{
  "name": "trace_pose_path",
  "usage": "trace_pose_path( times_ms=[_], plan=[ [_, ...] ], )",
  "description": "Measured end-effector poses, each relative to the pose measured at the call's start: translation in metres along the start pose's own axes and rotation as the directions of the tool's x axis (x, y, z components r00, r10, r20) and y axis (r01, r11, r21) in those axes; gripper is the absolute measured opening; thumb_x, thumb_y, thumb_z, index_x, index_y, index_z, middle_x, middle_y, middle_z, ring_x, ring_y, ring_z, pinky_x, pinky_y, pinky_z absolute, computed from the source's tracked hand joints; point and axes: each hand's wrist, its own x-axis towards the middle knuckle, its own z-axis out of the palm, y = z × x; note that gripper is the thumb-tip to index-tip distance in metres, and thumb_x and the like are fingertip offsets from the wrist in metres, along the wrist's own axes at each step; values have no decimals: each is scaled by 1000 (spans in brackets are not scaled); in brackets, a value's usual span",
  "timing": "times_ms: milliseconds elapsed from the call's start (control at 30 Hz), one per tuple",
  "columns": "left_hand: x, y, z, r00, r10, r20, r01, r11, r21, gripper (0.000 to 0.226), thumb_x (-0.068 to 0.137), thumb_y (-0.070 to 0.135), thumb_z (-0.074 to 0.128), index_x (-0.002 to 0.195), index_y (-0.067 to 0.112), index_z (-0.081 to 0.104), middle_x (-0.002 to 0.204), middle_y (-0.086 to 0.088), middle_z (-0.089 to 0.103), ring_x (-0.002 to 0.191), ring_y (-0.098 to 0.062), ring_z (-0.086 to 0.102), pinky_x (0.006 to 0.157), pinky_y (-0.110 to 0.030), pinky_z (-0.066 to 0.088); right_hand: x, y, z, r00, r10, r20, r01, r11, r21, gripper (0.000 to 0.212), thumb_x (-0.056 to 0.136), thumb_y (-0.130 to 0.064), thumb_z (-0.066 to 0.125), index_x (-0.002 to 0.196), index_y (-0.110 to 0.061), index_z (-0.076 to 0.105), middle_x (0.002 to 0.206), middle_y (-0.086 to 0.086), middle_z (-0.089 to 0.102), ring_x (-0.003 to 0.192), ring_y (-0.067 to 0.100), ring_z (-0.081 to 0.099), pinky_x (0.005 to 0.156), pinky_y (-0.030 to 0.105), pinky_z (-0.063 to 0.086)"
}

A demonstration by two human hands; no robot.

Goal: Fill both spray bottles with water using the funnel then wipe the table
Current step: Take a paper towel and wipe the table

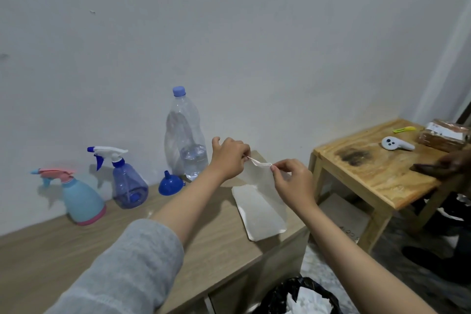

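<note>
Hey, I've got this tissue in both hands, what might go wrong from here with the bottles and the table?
1. The thin white tissue is pinched at two top corners by the left hand and right hand; pulling apart may tear it.
2. The tall clear plastic water bottle stands just behind the left hand, mostly empty, so a bump could tip it.
3. The small blue funnel lies loose near the light wooden table back edge; wiping may knock it off.

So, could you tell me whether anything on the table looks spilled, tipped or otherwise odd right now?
One thing: the blue funnel lies mouth-down on the table, spout up, beside the water bottle. A small wet patch glistens in front of the purple spray bottle. Both hands pinch a tissue.
</note>
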Motion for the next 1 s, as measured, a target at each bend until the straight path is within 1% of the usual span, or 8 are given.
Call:
trace_pose_path(
  times_ms=[167,333,600,667,767,833,900,1000],
  plan=[
    [2,1,-2,998,-43,-51,42,999,-27,19,91,15,48,94,24,64,98,8,64,108,-19,46,101,-47,13,3,3,0,1000,-21,7,21,1000,3,7,84,-18,66,78,-14,70,77,-7,65,81,15,61,75,40,52],
    [1,4,-1,995,-45,-93,38,996,-75,18,90,15,49,93,22,65,94,8,63,107,-18,48,102,-46,11,11,3,0,997,-60,45,60,998,-17,8,84,-20,66,80,-13,70,79,-6,66,81,15,61,75,42,52],
    [0,7,-7,959,-102,-266,59,985,-164,20,89,15,51,89,24,69,96,10,66,108,-14,50,99,-42,11,19,-4,-8,992,-121,-45,120,992,-22,8,84,-17,67,80,-12,70,78,-2,67,78,15,60,73,39,51],
    [4,10,-11,961,-81,-264,41,987,-154,20,89,15,52,89,24,69,95,10,66,108,-15,50,100,-44,11,21,-10,-12,986,-138,-88,137,990,-16,7,84,-15,67,78,-12,70,77,-2,68,78,16,61,72,36,50],
    [8,13,-16,968,-54,-245,20,990,-140,18,89,16,53,89,24,69,94,10,66,107,-15,50,101,-44,10,27,-15,-17,984,-153,-92,152,988,-19,7,84,-14,67,77,-12,70,77,-1,68,78,19,62,71,32,47],
    [9,13,-18,971,-36,-236,7,993,-121,17,88,15,53,89,23,68,94,9,65,107,-15,50,101,-44,10,30,-15,-19,989,-136,-53,135,991,-26,8,84,-17,67,79,-13,71,78,-3,68,80,18,62,73,34,50],
    [10,13,-19,965,-30,-260,-1,993,-116,17,88,15,54,89,23,69,93,9,66,105,-16,51,101,-43,11,32,-14,-22,989,-134,-60,133,991,-17,8,85,-17,66,80,-13,71,78,-3,67,80,16,61,74,37,52],
    [10,12,-25,965,-14,-264,-14,994,-106,16,88,15,54,90,22,69,93,9,66,106,-16,51,101,-44,11,35,-16,-27,988,-152,-41,151,988,-24,8,86,-17,66,82,-12,71,78,-4,65,80,15,60,74,36,51]
  ],
)
